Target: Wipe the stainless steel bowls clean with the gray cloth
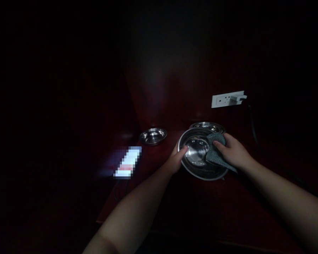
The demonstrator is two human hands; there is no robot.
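A shiny metal bowl [197, 153] is held up, tilted so that its inside faces me. My left hand [176, 159] grips its left rim, the thumb over the edge and the other fingers hidden behind. On the right side, my right hand [231, 150] is closed on a grey-green cloth [216, 150], which is folded over the bowl's right rim and lies against its inner wall. Behind the held bowl, more metal dishware [206, 125] shows only its upper part. A smaller shallow metal bowl [153, 136] sits upright to the left, apart from both hands.
A lit, pixelated phone-like screen [128, 162] stands at the left of the dark red table [159, 158], with thin cables below it. A white socket panel [228, 99] with a plug is on the back wall, its dark cord [252, 123] hanging down. The surroundings are very dark.
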